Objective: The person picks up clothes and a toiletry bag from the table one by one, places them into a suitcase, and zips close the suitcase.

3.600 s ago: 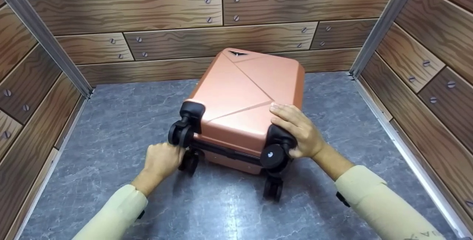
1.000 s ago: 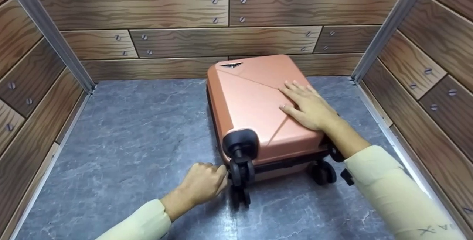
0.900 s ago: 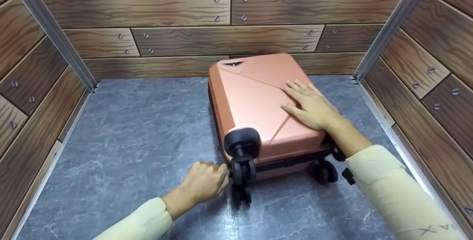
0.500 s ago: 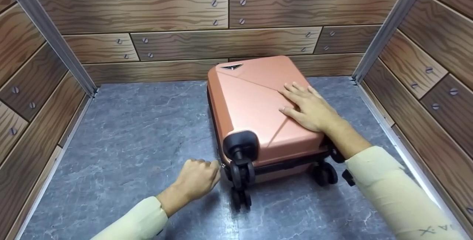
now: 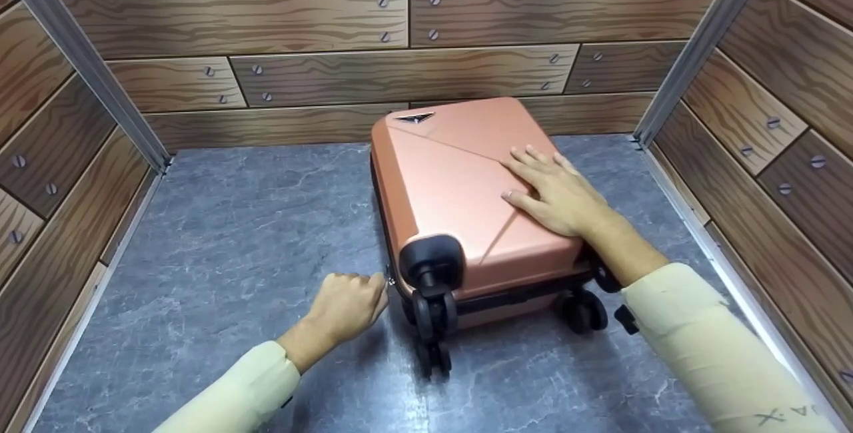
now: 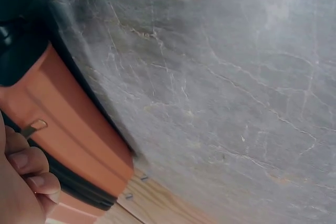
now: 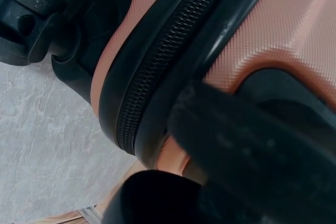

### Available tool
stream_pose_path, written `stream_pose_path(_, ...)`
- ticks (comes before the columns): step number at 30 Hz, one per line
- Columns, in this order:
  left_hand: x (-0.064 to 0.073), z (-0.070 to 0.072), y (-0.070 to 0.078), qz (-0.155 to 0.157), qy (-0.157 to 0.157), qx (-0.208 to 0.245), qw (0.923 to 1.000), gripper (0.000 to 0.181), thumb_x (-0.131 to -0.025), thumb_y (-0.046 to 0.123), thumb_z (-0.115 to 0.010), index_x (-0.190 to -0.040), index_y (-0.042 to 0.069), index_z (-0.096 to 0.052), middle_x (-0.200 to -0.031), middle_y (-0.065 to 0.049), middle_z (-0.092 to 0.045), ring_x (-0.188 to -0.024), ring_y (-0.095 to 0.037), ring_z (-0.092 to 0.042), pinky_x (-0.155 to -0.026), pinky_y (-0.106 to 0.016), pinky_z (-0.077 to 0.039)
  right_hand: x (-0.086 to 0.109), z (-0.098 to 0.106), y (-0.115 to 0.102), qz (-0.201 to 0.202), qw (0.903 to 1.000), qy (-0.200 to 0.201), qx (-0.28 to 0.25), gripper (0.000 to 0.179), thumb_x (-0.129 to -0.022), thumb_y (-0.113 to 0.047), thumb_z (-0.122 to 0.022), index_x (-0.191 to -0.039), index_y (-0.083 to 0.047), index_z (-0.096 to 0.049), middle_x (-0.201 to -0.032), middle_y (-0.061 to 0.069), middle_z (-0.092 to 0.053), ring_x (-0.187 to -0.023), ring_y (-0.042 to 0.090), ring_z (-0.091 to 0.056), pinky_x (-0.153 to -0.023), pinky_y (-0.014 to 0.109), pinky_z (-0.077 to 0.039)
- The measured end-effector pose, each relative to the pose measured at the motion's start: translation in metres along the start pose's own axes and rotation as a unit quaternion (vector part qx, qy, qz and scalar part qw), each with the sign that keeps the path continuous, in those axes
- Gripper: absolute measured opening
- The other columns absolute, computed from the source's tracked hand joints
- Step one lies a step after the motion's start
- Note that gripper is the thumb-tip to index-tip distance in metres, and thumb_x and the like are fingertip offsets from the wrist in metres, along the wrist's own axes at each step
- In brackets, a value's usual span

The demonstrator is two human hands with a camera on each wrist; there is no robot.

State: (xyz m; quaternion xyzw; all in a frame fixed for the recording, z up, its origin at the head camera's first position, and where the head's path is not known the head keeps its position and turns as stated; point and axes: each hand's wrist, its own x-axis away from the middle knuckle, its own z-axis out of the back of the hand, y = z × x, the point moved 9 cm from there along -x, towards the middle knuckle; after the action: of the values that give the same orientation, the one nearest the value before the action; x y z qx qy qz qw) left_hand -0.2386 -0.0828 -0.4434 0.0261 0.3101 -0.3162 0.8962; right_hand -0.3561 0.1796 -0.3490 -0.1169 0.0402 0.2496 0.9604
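A rose-gold hard-shell suitcase (image 5: pixel 460 186) lies flat on the floor, its black wheels (image 5: pixel 436 310) toward me. At its near left corner my left hand (image 5: pixel 350 306), fingers curled, pinches a zipper pull at the side seam; the pinch itself is hidden. In the left wrist view a metal zipper pull (image 6: pixel 35 127) shows just beyond the curled fingers (image 6: pixel 31 161). My right hand (image 5: pixel 556 193) rests on the suitcase's upper face with fingers spread. A closed stretch of the black zipper (image 7: pixel 157 56) appears in the right wrist view.
Grey marbled floor (image 5: pixel 260 220) surrounds the suitcase. Wood-patterned walls (image 5: pixel 320 20) stand behind and on both sides, with metal posts (image 5: pixel 700 46) at the corners. The suitcase's far end is close to the back wall.
Earlier, the suitcase was turned the other way and the right hand gripped its near right wheel corner. Over the last second, the left hand has moved left and away along the side seam.
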Motion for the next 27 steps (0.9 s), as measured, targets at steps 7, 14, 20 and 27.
stream_pose_path(7, -0.008, -0.002, -0.01, 0.013, -0.028, 0.006, 0.9995, 0.032, -0.093, 0.024, -0.059, -0.066, 0.014, -0.045, -0.047, 0.001, -0.045, -0.04, -0.02, -0.05, -0.036, -0.037, -0.037, -0.001, 0.005, -0.002, 0.0, 1.0, 0.005, 0.001, 0.067, -0.101, -0.055, -0.043, -0.156, -0.015, -0.035, -0.163, 0.009, -0.028, -0.153, 0.033, -0.021, -0.122, 0.058, -0.008)
stream_pose_path(14, -0.007, -0.004, -0.035, 0.059, -0.071, 0.013, 0.9957, 0.03, -0.096, 0.023, -0.057, -0.069, 0.012, -0.047, -0.047, 0.0, -0.046, -0.04, -0.023, -0.051, -0.037, -0.04, -0.039, -0.008, 0.001, -0.015, -0.015, 0.9998, 0.01, -0.009, 0.069, -0.101, -0.054, -0.045, -0.156, -0.014, -0.034, -0.163, 0.013, -0.028, -0.153, 0.035, -0.02, -0.122, 0.058, -0.007)
stream_pose_path(20, -0.001, -0.012, -0.059, 0.103, -0.099, 0.018, 0.9896, 0.028, -0.1, 0.024, -0.053, -0.076, 0.01, -0.047, -0.051, -0.005, -0.051, -0.046, -0.031, -0.057, -0.04, -0.046, -0.042, 0.001, 0.004, -0.022, 0.025, 0.9974, 0.003, -0.067, 0.065, -0.099, -0.042, -0.056, -0.154, -0.011, -0.038, -0.161, 0.017, -0.031, -0.151, 0.036, -0.024, -0.122, 0.054, -0.012)
stream_pose_path(27, -0.011, 0.013, -0.089, 0.234, -0.11, 0.116, 0.959, 0.018, -0.101, 0.023, -0.052, -0.101, 0.005, -0.052, -0.082, -0.014, -0.062, -0.076, -0.037, -0.064, -0.064, -0.051, -0.051, 0.016, 0.006, -0.018, 0.065, 0.9951, 0.055, -0.05, 0.058, -0.101, -0.042, -0.052, -0.151, -0.015, -0.044, -0.157, 0.013, -0.04, -0.149, 0.032, -0.033, -0.122, 0.051, -0.016)
